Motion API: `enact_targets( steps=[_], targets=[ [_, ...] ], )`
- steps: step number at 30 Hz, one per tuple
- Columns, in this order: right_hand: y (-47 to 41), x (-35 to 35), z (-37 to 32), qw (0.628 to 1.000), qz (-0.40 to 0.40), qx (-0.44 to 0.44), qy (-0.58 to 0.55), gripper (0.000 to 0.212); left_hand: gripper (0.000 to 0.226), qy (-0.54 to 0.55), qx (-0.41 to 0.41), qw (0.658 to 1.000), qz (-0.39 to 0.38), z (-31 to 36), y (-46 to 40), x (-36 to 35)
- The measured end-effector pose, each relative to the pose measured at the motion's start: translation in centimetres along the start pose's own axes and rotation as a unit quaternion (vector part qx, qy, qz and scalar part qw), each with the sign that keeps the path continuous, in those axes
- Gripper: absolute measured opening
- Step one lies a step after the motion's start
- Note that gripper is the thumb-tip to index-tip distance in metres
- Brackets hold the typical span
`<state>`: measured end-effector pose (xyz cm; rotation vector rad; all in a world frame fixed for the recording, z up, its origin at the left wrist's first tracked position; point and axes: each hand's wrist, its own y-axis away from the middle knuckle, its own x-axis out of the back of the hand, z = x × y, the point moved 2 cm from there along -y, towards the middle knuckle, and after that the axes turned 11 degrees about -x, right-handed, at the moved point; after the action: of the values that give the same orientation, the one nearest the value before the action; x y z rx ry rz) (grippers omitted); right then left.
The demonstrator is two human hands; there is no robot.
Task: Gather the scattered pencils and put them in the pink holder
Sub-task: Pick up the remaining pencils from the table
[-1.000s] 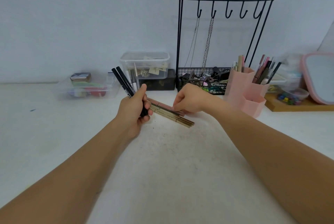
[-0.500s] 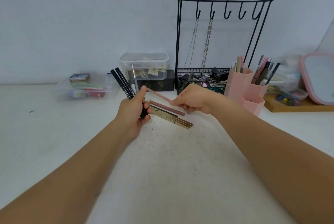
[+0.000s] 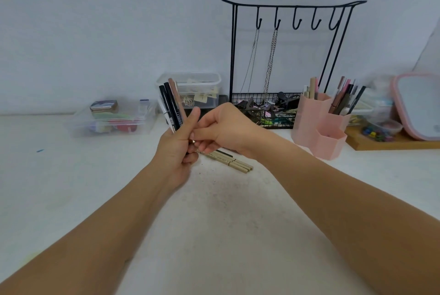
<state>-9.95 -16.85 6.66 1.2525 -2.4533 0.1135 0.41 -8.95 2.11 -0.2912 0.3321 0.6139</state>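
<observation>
White tabletop [image 3: 214, 223] is backed by a plain pale wall, with a black hook stand [image 3: 292, 61], clear boxes [image 3: 112, 118] and the pink holder [image 3: 319, 125] set along the far edge. A bundle of pencils [image 3: 172, 106] is gripped upright in the left hand [image 3: 177, 149], while its lower end is pinched by the curled fingers of the right hand [image 3: 226, 130]. Tan pencils [image 3: 228, 162] are left lying on the surface just beyond the hands, well short of the holder.
</observation>
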Motion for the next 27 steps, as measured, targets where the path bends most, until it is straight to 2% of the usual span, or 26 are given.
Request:
enact_targets(
  steps=[2,6,8,10,13,16,23,27],
  targets=[
    [-0.2,-0.3,0.2,1.000,0.020,0.008,0.011,0.014,0.051,-0.005,0.000,1.000,0.000,-0.2,-0.3,0.3],
    [-0.2,-0.5,0.6,0.998,0.019,0.007,0.060,0.008,0.031,-0.055,0.001,0.998,0.007,-0.9,-0.3,0.5],
    [0.0,-0.2,0.6,0.996,0.004,-0.004,0.084,0.011,0.033,-0.076,0.000,0.997,0.019,-1.0,-0.2,0.5],
    [0.0,0.7,0.2,0.990,0.025,-0.006,0.137,0.013,0.035,-0.086,0.002,0.996,0.038,-0.9,-0.3,0.5],
    [0.2,2.7,-0.7,0.955,0.072,-0.021,0.288,0.014,0.023,-0.072,0.008,0.996,0.056,-0.6,-0.3,0.6],
    [0.7,4.1,-0.9,0.919,0.022,-0.078,0.386,0.017,0.023,-0.062,0.010,0.996,0.063,-0.6,-0.3,0.8],
    [0.5,2.8,0.1,0.891,-0.031,-0.115,0.438,0.023,0.034,-0.077,0.005,0.995,0.056,-0.5,-0.3,0.6],
    [0.3,2.2,0.2,0.885,-0.022,-0.120,0.448,0.023,0.035,-0.073,0.012,0.996,0.048,-0.4,-0.3,0.6]
  ],
)
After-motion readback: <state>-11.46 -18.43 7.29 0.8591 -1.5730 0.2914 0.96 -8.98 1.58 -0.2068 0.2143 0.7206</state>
